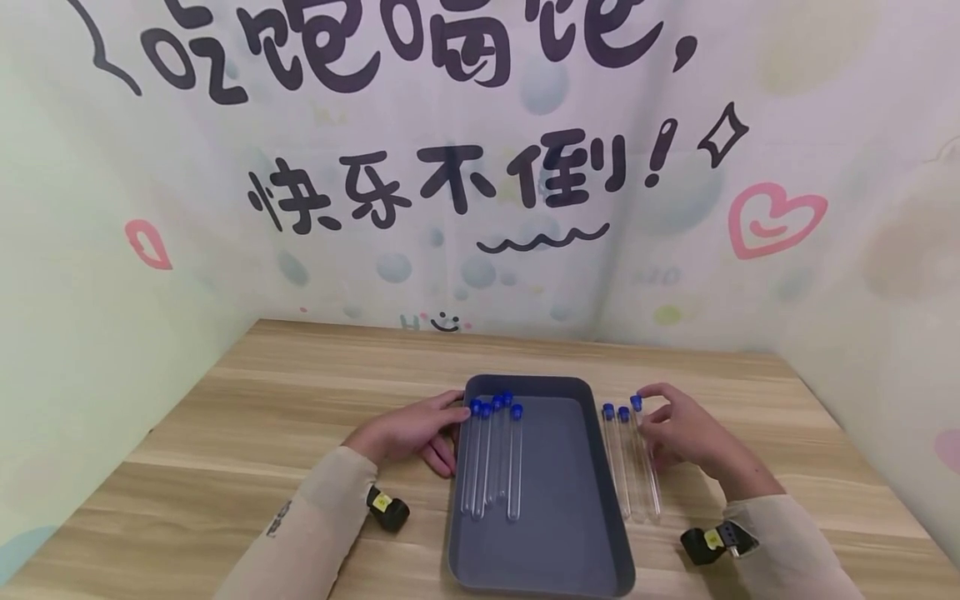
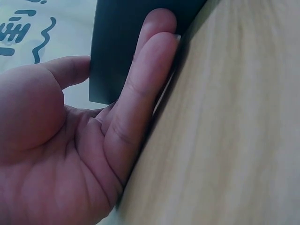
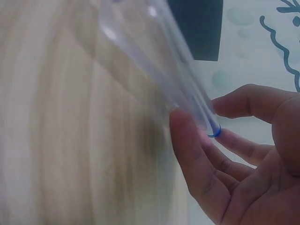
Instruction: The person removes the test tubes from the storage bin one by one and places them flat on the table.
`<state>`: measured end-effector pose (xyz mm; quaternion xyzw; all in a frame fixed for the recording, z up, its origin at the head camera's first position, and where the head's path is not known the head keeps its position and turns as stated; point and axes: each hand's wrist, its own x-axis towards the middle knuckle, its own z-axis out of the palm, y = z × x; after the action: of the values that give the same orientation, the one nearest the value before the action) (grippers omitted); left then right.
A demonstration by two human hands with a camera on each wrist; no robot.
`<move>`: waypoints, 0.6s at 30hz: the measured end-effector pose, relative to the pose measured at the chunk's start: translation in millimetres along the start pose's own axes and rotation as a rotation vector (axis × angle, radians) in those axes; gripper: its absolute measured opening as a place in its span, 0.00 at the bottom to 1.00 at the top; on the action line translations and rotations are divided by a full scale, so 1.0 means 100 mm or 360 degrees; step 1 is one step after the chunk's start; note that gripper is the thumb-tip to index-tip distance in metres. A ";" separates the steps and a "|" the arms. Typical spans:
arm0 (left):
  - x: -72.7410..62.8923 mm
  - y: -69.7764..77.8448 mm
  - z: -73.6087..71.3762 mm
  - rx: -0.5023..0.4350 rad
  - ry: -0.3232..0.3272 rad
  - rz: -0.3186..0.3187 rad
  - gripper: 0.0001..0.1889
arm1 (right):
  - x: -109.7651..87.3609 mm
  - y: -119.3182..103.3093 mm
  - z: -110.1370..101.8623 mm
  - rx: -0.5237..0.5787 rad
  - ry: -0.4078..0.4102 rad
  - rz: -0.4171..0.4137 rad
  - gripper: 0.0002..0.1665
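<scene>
A grey tray (image 1: pixel 558 508) holds several clear test tubes (image 1: pixel 515 467) with blue caps, lying side by side along its left half. My left hand (image 1: pixel 416 429) grips the tray's left edge. In the left wrist view the thumb reaches the rim while the fingers (image 2: pixel 136 93) lie along the dark outer wall (image 2: pixel 112 51). On the right, my right hand (image 1: pixel 678 429) pinches a test tube (image 1: pixel 647 458) close below its blue cap. Its thumb and fingertips also show round that clear tube (image 3: pixel 159 70) in the right wrist view. Two more capped test tubes (image 1: pixel 618 462) stretch between it and the tray.
The wood-grain table (image 1: pixel 300 375) runs back to a printed cloth (image 1: pixel 450 275) with dark lettering. Similar pale cloth hangs at both sides. A small black camera (image 1: pixel 388 507) is strapped at the left wrist and another black camera (image 1: pixel 708 544) at the right.
</scene>
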<state>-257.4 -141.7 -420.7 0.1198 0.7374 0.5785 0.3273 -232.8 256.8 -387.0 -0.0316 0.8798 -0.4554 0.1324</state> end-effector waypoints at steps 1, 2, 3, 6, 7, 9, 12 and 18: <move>0.00 0.00 0.00 0.0001 0.0001 0.0002 0.29 | 0.01 0.01 0.00 -0.0006 -0.0002 0.0004 0.37; 0.00 0.00 0.00 0.0002 0.0002 0.0000 0.29 | 0.01 0.01 0.00 -0.0015 -0.0002 0.0011 0.38; 0.00 0.00 0.00 0.0001 0.0002 0.0001 0.29 | 0.01 0.02 0.01 -0.0023 -0.0006 0.0014 0.38; 0.01 -0.01 0.00 -0.0003 0.0000 0.0000 0.29 | 0.02 0.03 0.02 -0.0044 -0.0012 0.0022 0.38; 0.01 -0.01 0.00 -0.0003 0.0001 -0.0002 0.29 | 0.03 0.04 0.02 -0.0046 -0.0013 0.0029 0.38; 0.01 -0.02 0.00 -0.0003 0.0001 -0.0002 0.29 | 0.04 0.05 0.03 -0.0064 -0.0011 0.0031 0.38; 0.01 -0.02 -0.01 -0.0004 0.0000 -0.0002 0.29 | 0.04 0.05 0.04 -0.0084 -0.0015 0.0036 0.38; 0.01 -0.01 0.00 -0.0002 -0.0001 0.0000 0.29 | 0.04 0.05 0.04 -0.0109 -0.0021 0.0042 0.38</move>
<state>-257.9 -141.7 -422.3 0.1197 0.7369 0.5790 0.3277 -235.4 255.7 -394.2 -0.0276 0.8943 -0.4231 0.1431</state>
